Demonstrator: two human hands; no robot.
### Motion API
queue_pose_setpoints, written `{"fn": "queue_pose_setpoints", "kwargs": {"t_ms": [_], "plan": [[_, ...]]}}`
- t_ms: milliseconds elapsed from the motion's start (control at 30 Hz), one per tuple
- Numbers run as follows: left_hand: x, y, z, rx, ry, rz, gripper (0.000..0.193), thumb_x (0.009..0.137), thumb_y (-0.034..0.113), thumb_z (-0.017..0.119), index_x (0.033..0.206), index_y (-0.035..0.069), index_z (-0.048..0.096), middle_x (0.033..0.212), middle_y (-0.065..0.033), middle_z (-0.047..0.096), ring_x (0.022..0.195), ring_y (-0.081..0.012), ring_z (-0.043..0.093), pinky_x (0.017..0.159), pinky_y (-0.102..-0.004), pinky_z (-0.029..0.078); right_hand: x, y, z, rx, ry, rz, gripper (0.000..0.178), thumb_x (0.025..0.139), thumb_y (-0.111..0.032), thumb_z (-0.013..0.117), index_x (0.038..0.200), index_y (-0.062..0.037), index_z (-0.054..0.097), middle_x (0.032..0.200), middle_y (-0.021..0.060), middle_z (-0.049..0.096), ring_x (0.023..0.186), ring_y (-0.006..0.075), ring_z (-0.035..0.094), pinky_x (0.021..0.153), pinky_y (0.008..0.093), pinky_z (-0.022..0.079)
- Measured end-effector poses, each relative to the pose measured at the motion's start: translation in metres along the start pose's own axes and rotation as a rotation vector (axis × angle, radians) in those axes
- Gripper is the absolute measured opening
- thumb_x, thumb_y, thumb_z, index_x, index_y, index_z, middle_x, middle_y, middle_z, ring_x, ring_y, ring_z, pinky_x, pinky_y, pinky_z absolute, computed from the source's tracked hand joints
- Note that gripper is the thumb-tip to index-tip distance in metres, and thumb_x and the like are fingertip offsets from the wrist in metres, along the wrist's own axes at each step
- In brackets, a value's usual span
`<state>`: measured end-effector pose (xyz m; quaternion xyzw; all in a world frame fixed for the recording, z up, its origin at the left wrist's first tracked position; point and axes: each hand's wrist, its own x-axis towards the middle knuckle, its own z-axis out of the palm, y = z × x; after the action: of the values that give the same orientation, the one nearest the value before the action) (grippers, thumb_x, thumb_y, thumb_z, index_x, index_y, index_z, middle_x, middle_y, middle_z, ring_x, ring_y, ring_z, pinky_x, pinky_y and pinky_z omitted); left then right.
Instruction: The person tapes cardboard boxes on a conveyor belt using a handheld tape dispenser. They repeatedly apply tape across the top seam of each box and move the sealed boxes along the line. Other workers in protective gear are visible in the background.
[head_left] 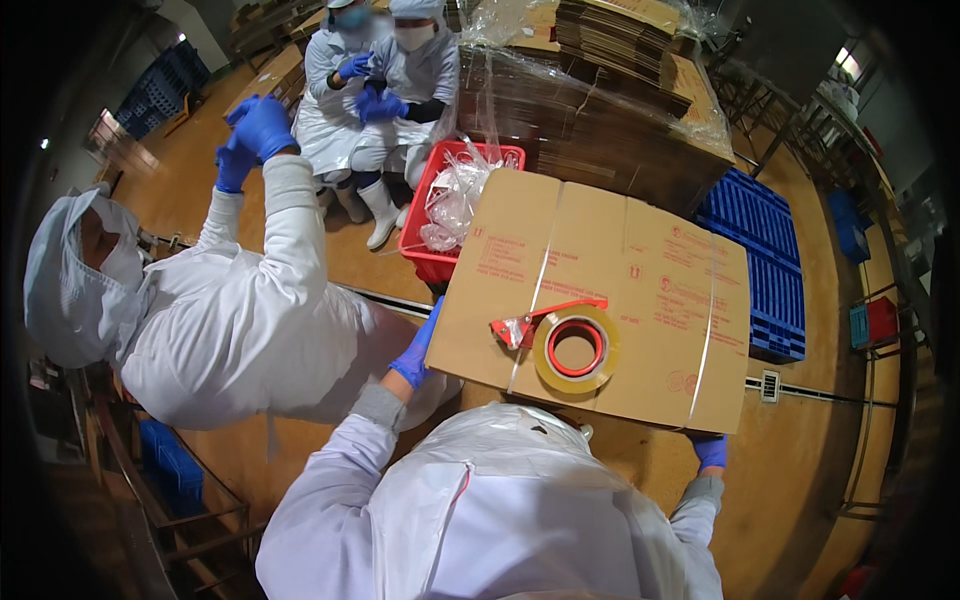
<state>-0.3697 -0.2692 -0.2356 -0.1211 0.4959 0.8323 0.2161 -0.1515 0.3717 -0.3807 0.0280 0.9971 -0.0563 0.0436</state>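
A flat bundle of cardboard boxes, tied with pale straps, is in front of me. My left hand, in a blue glove, grips its left edge near the front corner. Under the near right corner is my right hand, also gloved in blue; the cardboard hides most of its fingers, and it supports the bundle from below. On top of the cardboard lies a red tape dispenser with a large roll of clear yellowish tape.
At my left is a co-worker in white with raised gloved hands. Two more people sit beyond. A red crate with clear plastic stands past the bundle. Behind it rises a wrapped cardboard stack; blue pallets lie at right.
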Motion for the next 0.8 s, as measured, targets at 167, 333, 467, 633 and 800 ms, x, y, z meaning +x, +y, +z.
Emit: {"fn": "queue_pose_setpoints", "kwargs": {"t_ms": [167, 333, 467, 633, 800], "plan": [[0.041, 0.116, -0.034, 1.123, 0.079, 0.389, 0.06, 0.099, 0.029, 0.066, 0.146, -0.001, 0.047, 0.138, -0.0112, 0.059, 0.118, -0.0214, 0.06, 0.1, -0.0367, 0.049, 0.013, 0.05, -0.02, 1.909, 0.272, 0.348, 0.052, 0.104, -0.04, 0.05, 0.144, -0.0064, 0.05, 0.139, 0.0102, 0.059, 0.128, 0.0267, 0.054, 0.111, 0.0397, 0.042], [0.07, 0.303, 0.085, 1.194, 0.596, 1.661, 0.059, 0.093, 0.029, 0.069, 0.142, 0.0, 0.052, 0.144, -0.0251, 0.053, 0.133, -0.0392, 0.052, 0.11, -0.0431, 0.041, 0.037, 0.056, -0.137, 1.435, 0.827, 0.604, 0.045, 0.107, -0.028, 0.045, 0.14, 0.0015, 0.054, 0.143, 0.0123, 0.056, 0.133, 0.0248, 0.052, 0.114, 0.0354, 0.038], [0.09, 0.355, 0.075, 1.832, 0.38, 0.57, 0.07, 0.09, 0.044, 0.067, 0.142, 0.0, 0.052, 0.143, -0.0267, 0.053, 0.132, -0.0404, 0.052, 0.111, -0.0443, 0.04, 0.044, -0.055, -0.222, 0.941, 0.922, 0.309, 0.043, 0.106, -0.022, 0.047, 0.143, 0.0012, 0.052, 0.149, 0.0128, 0.053, 0.14, 0.0249, 0.047, 0.118, 0.0377, 0.032], [0.117, 0.351, 0.0, 1.81, 0.728, 0.875, 0.069, 0.088, 0.047, 0.067, 0.138, -0.001, 0.056, 0.138, -0.0268, 0.057, 0.131, -0.0423, 0.052, 0.111, -0.0444, 0.041, 0.041, -0.175, -0.228, 0.384, 0.904, 0.199, 0.04, 0.102, -0.011, 0.054, 0.141, -0.0031, 0.055, 0.147, 0.0101, 0.056, 0.136, 0.0248, 0.051, 0.116, 0.0405, 0.034], [0.157, 0.343, -0.015, 1.816, 0.423, 0.389, 0.079, 0.083, 0.046, 0.072, 0.145, 0.002, 0.049, 0.151, -0.0281, 0.043, 0.136, -0.0423, 0.046, 0.114, -0.043, 0.039, 0.038, -0.186, -0.195, 0.263, 0.894, 0.192, 0.041, 0.097, -0.01, 0.057, 0.137, -0.0033, 0.058, 0.139, 0.0137, 0.061, 0.134, 0.0319, 0.053, 0.121, 0.0496, 0.027]]}}
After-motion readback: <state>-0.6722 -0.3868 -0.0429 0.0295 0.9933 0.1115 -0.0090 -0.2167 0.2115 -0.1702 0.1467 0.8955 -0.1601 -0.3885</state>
